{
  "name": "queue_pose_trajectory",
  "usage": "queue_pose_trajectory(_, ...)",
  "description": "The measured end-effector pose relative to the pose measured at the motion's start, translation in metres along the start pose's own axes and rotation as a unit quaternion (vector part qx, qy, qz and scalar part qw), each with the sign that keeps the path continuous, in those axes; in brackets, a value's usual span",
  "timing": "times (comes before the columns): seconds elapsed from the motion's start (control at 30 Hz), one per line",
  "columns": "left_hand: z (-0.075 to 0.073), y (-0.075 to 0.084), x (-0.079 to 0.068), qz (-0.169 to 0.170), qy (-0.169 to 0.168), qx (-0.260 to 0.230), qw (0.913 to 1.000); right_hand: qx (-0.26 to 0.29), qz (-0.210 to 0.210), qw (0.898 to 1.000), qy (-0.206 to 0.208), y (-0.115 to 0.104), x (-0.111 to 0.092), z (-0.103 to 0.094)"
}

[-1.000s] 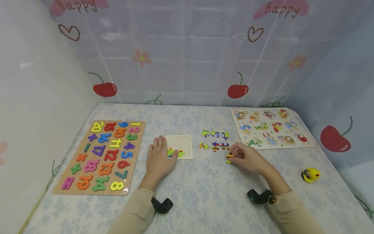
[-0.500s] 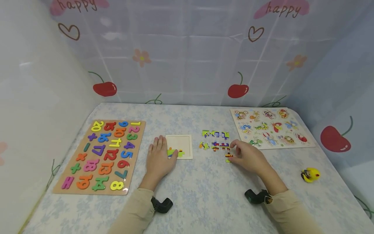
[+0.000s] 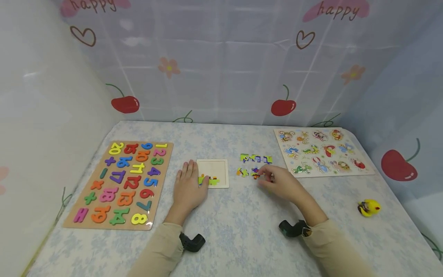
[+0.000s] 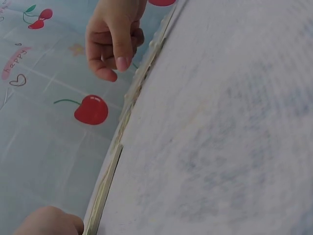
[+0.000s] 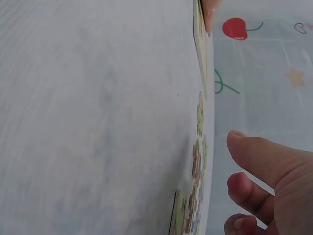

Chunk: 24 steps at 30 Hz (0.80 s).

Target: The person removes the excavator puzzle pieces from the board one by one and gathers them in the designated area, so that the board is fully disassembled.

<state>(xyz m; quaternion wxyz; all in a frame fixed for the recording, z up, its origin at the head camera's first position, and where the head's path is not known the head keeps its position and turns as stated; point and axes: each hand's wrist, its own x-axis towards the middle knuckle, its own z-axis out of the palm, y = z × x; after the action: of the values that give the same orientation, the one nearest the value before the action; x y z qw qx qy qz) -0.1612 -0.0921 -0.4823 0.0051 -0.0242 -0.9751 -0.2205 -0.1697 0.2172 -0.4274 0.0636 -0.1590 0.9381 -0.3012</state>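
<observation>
My left hand (image 3: 189, 188) lies flat with its thumb over the lower left of a small square puzzle tray (image 3: 225, 173). Along the tray's bottom sit green puzzle pieces (image 3: 214, 182). My right hand (image 3: 282, 184) hovers just above loose jigsaw pieces right of the tray and covers some of them. In the right wrist view its thumb (image 5: 259, 152) and fingers stand apart with nothing between them, and puzzle pieces (image 5: 195, 161) lie on the table beyond. An upper row of pieces (image 3: 256, 158) and an orange-green piece (image 3: 242, 172) show beside that hand.
A wooden number board (image 3: 117, 184) lies at the left. At the back right is an insect picture board (image 3: 323, 152). A yellow toy duck (image 3: 368, 207) stands on the right of the cloth-covered table. A printed curtain (image 3: 221, 61) hangs behind.
My right hand has let go of a puzzle piece at the right end of the loose pieces and shifted left over them, hiding that piece. My left hand stays in place.
</observation>
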Motion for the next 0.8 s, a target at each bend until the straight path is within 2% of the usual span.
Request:
queue_pose_trajectory(0.37,-0.003,-0.001,-0.001,0.009,0.005,0.004,0.9999,0.014,-0.042,0.999,-0.027,-0.042,0.029,0.026)
queue_pose_trajectory(0.57,-0.002,-0.002,-0.001,0.003,-0.003,0.012,0.9999,-0.011,-0.057,0.998,-0.038,-0.062,0.047,0.047)
queue_pose_trajectory(0.8,-0.005,-0.001,-0.002,0.009,0.009,0.01,0.9999,-0.058,-0.08,0.993,-0.06,-0.08,0.061,0.066)
